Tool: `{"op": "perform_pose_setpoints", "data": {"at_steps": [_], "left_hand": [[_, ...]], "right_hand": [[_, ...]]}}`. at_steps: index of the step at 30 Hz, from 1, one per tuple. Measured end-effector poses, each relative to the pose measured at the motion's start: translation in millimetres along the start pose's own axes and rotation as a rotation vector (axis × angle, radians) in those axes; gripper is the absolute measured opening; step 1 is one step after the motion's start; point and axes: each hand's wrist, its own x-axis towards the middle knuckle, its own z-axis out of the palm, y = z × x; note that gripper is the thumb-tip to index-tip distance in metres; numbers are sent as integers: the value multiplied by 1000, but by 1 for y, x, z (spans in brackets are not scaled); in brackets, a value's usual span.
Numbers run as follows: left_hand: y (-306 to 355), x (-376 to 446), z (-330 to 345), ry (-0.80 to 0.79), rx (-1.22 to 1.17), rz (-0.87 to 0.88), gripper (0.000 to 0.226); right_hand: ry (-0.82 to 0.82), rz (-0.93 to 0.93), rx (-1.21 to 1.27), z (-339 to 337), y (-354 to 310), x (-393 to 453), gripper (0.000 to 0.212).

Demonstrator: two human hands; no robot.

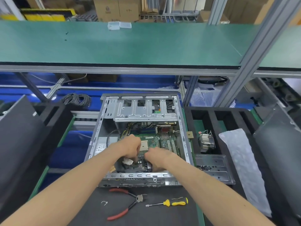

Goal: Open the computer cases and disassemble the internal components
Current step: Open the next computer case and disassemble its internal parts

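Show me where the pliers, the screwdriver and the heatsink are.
pliers (139, 198): head view, on the metal pivot joint.
screwdriver (178, 201): head view, on the yellow and black handle.
heatsink (205, 142): head view, on the metal fins.

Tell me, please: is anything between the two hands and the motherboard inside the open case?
Nothing visible. The left hand and right hand are already down on the motherboard near the empty CPU socket. The drive cage sits farther back, not over them.
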Motion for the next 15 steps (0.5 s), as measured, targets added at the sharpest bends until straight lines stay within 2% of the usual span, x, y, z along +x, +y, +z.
{"op": "perform_pose_setpoints", "data": {"at_steps": [4, 7, 11, 15], "left_hand": [[1, -3, 3, -67, 94, -8, 28], [0, -5, 2, -96, 125, 8, 50], [2, -11, 6, -73, 194, -24, 61], [7, -14, 17, -49, 259, -72, 76]], "right_hand": [[56, -2, 46, -4, 2, -8, 9], [61, 25, 81, -5, 2, -11, 7], [71, 48, 98, -4, 3, -10, 14], [102, 58, 91, -5, 5, -8, 12]]}}
